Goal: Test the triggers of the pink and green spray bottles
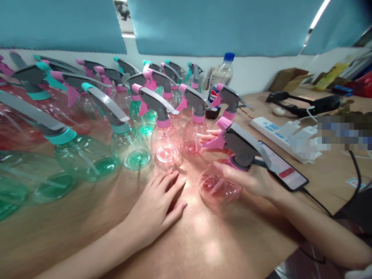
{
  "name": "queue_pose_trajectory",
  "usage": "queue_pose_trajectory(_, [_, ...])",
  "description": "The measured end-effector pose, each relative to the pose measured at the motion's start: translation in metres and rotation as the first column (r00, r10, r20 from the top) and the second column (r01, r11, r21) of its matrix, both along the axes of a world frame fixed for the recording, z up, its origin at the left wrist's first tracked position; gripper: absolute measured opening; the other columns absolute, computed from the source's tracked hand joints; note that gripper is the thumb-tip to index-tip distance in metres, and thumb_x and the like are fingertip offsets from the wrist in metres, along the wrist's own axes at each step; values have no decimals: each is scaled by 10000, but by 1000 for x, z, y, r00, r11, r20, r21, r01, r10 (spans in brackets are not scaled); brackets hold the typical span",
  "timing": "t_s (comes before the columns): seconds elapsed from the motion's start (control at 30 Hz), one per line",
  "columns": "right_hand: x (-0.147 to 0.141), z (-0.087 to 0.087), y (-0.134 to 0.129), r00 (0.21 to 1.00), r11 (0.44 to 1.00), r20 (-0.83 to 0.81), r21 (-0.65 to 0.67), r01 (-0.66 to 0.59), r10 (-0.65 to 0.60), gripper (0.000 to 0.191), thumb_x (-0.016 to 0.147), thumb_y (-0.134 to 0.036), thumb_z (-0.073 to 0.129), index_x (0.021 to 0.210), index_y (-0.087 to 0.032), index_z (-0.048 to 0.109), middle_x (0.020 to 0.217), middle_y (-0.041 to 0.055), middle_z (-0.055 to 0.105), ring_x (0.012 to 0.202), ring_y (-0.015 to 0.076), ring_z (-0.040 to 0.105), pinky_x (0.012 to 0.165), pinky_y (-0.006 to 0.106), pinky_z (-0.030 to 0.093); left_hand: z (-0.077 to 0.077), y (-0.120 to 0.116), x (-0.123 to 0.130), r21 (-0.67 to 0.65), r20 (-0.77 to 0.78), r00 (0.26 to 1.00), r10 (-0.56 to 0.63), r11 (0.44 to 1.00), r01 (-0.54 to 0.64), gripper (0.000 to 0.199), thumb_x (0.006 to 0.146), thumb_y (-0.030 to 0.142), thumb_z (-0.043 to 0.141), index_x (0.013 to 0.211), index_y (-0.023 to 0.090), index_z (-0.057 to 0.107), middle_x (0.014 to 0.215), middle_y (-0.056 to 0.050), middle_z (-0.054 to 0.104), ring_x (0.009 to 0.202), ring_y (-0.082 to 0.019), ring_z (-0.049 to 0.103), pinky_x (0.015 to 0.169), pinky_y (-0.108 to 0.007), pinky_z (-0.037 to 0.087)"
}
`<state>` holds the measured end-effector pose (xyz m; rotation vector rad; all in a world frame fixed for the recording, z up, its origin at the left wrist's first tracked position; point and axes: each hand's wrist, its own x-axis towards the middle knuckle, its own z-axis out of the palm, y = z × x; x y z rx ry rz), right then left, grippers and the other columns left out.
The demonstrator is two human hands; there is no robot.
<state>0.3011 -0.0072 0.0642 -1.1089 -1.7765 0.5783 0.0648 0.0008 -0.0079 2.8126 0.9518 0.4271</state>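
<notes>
My right hand (254,179) is wrapped round the neck of a pink spray bottle (221,190) with a grey and pink trigger head, held over the table's front. Its thumb lies across the collar, and some fingers show behind the trigger. My left hand (161,198) rests flat on the wooden table (186,248), palm down, fingers stretched, holding nothing. Just beyond its fingertips stands another pink spray bottle (167,145), with a similar pink one (194,135) to its right. A green spray bottle (132,149) stands to the left of these.
Several more green and pink spray bottles crowd the left and back. A cola bottle (222,75) with a blue cap stands behind them. To the right lie a phone (286,170) on a cable, a white power strip (279,133), a black headset (305,102) and an opened cardboard box (290,79).
</notes>
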Motion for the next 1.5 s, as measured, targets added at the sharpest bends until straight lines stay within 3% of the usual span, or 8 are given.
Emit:
queue_pose_trajectory(0.17, [0,-1,-1,1000,999,-12,-29,24,-25,331,745,-115,570,1048,-244,601,840,21,689,774,208,675,720,357,581,0,-1,-1,-11,-6,1000,5,1000,-5,418,951,357,451,1312,153,500,1333,-169,502,1229,-325,446,994,-516,380])
queue_pose_trajectory(0.37, [-4,3,0,997,998,-52,-34,-57,55,421,760,-106,541,1155,-252,553,815,14,685,852,205,694,729,334,597,-1,0,-1,-3,-13,1000,7,1000,-7,422,954,358,446,1317,149,498,1345,-170,495,1243,-326,434,1007,-519,367])
queue_pose_trajectory(0.67, [0,-5,-1,999,998,-13,27,51,-50,159,745,-154,561,869,-243,607,833,16,688,762,180,695,700,306,609,0,-1,0,-10,-11,1000,10,1000,-10,422,950,363,449,1321,165,492,1343,-163,500,1233,-326,443,999,-515,377])
queue_pose_trajectory(0.83, [0,-5,-1,998,998,23,33,61,-62,135,748,-166,555,844,-244,611,815,15,681,701,177,686,683,320,608,0,-1,0,-8,-6,1000,13,1000,-13,424,950,360,451,1323,163,490,1347,-165,497,1230,-329,448,999,-524,375])
queue_pose_trajectory(1.33, [-1,1,-2,999,999,20,9,33,-33,147,735,-148,555,829,-247,610,784,6,673,747,188,674,699,329,597,0,0,0,-1,3,1000,7,1000,-7,414,939,347,460,1308,163,501,1333,-161,512,1208,-329,468,988,-516,388])
queue_pose_trajectory(1.5, [6,-5,-4,998,999,45,4,43,-43,126,759,-180,586,855,-256,619,796,-5,678,731,188,653,696,355,595,0,-1,0,1,8,1000,10,1000,-10,416,937,345,459,1311,168,497,1329,-158,515,1205,-328,468,985,-516,390])
